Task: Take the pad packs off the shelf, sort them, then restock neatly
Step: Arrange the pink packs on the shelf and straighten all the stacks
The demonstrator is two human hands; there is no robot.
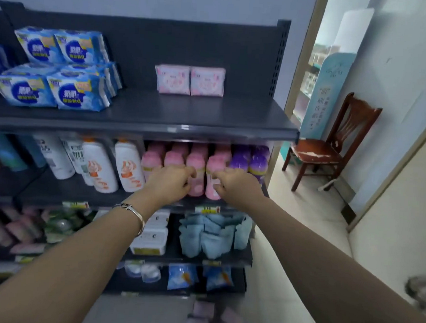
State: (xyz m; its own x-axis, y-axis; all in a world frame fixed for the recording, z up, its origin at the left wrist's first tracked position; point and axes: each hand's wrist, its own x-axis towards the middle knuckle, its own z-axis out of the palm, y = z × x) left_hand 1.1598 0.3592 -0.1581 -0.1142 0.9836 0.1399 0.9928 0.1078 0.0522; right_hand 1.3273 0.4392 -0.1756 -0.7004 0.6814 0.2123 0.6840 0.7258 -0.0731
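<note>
Head view, shelving unit and aisle:

- Top shelf [210,110], dark metal: two pink pad packs [190,80] upright side by side, touching, near the back panel, right of centre. Blue pad packs [54,72] stacked in two tiers at the left end, well apart from the pink pair
- Second shelf [66,189]: white bottles [100,166] with orange print at the middle, pink bottles [197,160] in rows to their right, purple bottles [257,162] at the right end
- Left hand [172,183]: fingers curled, in front of the pink bottles. Cannot tell whether it grips one or merely touches. Metal bracelet [132,213] on the wrist
- Right hand [235,185]: fingers and thumb curled, against the front pink bottle just beside the left hand. Grasp cannot be told, as the outline is blurred
- Third shelf: white boxes [151,235], pale blue pouches [214,234] to their right
- Floor, bottom edge of view: mauve packs [211,320] lying loose, blurred
- Right of the unit: wooden chair [334,144] by the doorway, teal sign board [330,94] standing behind it
</note>
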